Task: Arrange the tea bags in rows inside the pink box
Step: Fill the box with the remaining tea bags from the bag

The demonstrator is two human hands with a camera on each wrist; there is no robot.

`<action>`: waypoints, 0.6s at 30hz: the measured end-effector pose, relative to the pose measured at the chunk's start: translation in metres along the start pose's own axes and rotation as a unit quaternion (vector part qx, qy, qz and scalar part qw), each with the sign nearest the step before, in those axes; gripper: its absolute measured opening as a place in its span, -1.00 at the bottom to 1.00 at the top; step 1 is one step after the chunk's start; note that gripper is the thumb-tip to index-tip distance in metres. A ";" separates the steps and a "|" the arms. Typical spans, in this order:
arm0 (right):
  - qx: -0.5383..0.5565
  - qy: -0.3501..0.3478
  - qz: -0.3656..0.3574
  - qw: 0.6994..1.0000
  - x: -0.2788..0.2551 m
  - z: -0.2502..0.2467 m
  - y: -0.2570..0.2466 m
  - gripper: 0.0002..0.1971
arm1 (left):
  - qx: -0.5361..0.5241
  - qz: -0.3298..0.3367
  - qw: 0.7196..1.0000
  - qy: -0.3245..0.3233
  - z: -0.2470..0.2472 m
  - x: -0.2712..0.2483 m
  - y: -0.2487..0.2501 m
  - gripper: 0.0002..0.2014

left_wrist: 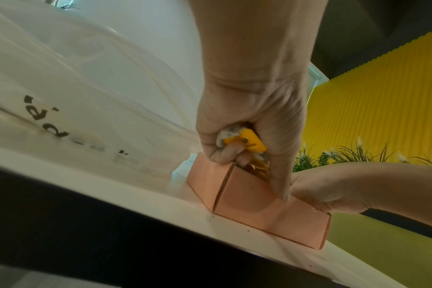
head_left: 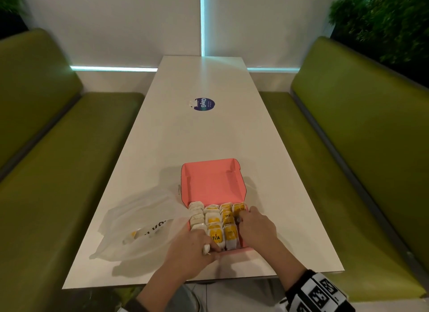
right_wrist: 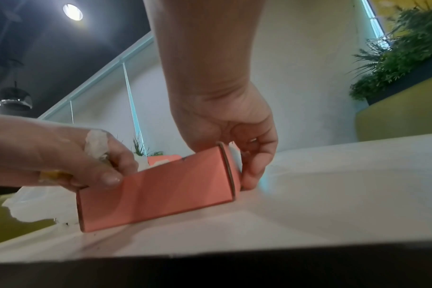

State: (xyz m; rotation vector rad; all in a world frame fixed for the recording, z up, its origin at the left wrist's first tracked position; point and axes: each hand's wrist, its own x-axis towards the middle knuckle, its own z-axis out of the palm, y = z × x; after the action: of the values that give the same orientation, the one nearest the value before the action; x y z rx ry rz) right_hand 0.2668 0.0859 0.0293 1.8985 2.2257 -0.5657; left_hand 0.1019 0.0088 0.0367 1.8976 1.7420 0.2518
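The open pink box point(head_left: 209, 184) point(left_wrist: 247, 202) point(right_wrist: 160, 191) stands near the table's front edge with its lid raised at the far side. Several rows of yellow-tagged tea bags point(head_left: 213, 218) fill its near half. At the box's near left corner my left hand point(head_left: 192, 249) point(left_wrist: 247, 117) point(right_wrist: 49, 152) grips a small bunch of tea bags point(left_wrist: 249, 139) point(right_wrist: 96, 144), its thumb against the front wall. My right hand point(head_left: 257, 228) point(right_wrist: 222, 117) sits astride the right wall. It pinches a tea bag in the rightmost row, with one finger down outside the wall.
A clear plastic bag point(head_left: 139, 223) point(left_wrist: 74, 78) with a few tea bags lies left of the box. The long white table point(head_left: 209, 130) carries a blue round sticker point(head_left: 204, 104) farther out. Green benches point(head_left: 58, 172) point(head_left: 359, 160) flank it, with plants point(head_left: 383, 21) behind.
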 end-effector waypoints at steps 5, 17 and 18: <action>0.011 0.046 -0.017 0.999 -0.014 -0.016 0.002 -0.72 | -0.091 -0.021 0.995 0.023 0.001 0.003 -0.008 -0.76; 0.374 -0.034 -0.209 0.903 -0.039 -0.037 -0.018 -0.79 | -0.485 0.016 0.873 0.046 -0.016 -0.003 0.008 -0.34; 0.381 -0.031 -0.210 0.900 -0.039 -0.037 -0.019 -0.77 | -0.496 0.013 0.867 0.049 -0.016 -0.003 0.007 -0.31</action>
State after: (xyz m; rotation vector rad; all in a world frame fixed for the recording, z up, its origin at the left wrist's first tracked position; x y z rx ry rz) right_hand 0.2593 0.0621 0.0808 1.5747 2.6071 -1.7543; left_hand 0.0999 0.0104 0.0540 1.1335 1.2262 1.0417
